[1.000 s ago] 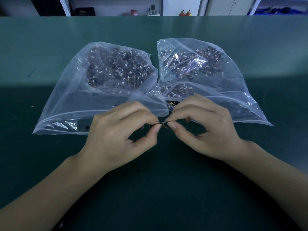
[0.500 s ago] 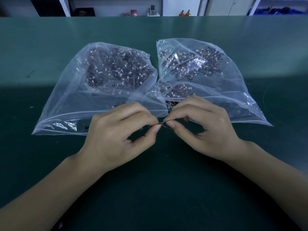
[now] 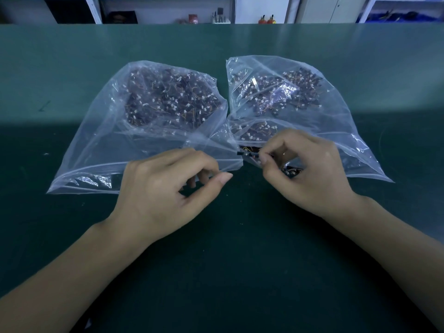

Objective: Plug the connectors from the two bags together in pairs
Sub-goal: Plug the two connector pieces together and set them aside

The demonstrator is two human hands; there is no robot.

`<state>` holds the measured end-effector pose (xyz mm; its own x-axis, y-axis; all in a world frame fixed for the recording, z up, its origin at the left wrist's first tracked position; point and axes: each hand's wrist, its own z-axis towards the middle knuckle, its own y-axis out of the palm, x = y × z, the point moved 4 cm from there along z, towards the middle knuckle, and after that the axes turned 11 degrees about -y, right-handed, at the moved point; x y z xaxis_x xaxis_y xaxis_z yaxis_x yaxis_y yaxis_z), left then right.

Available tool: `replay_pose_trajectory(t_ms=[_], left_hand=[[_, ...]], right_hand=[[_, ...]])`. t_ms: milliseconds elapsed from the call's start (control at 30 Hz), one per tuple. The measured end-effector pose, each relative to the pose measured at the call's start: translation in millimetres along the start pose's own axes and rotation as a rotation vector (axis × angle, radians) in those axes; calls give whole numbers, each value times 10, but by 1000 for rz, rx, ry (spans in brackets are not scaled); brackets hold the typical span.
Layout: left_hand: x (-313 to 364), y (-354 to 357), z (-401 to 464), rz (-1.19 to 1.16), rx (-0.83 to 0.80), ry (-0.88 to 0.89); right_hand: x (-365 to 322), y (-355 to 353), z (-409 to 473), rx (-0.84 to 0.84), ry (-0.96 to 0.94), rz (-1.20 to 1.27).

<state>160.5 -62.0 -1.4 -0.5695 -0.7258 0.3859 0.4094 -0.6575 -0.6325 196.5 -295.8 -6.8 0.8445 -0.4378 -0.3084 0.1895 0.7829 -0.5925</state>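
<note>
**Right hand holds a small connector piece at the mouths of two bags**

A person sits at a dark green table [image 3: 240, 248], seen from above through a head-worn camera. Two clear plastic bags lie side by side, touching at their inner edges. The left bag [image 3: 96, 140] and the right bag [image 3: 348, 131] are each heaped with small dark wired connectors with pale tips.

The right hand [image 3: 310, 169] hovers over the near edge of the right bag. Its thumb and forefinger are curled and pinch a slim dark connector piece [image 3: 248, 153]. The piece lies roughly level, its long axis running left to right, and its free end points left toward the seam where the bags meet. Whether this is one connector or an already joined pair cannot be told at this size.

The left hand [image 3: 168, 186] rests at the near edge of the left bag, fingers curled inward and thumb extended toward the forefinger. Nothing can be seen between them, so whether it holds anything cannot be told.

The piece sits up and to the right of the left thumb tip, near it but apart. The right hand alone has it; any next move likely turns on that leftward-pointing end. Most connectors are still in the bags, so the task looks far from finished.
</note>
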Motion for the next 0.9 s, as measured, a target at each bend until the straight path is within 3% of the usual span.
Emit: replay_pose_trajectory(t_ms=[333,700,900], left_hand=[[-23,-20,13,119,31,-29],[-92,-86,73,350,73,-25],[-206,-34,70,431,-58,-136]], right_hand=[[179,-23,-25,-51,193,-119],[215,8,-32,-187,136,-260],[195,56,-52,-251,156,-284]])
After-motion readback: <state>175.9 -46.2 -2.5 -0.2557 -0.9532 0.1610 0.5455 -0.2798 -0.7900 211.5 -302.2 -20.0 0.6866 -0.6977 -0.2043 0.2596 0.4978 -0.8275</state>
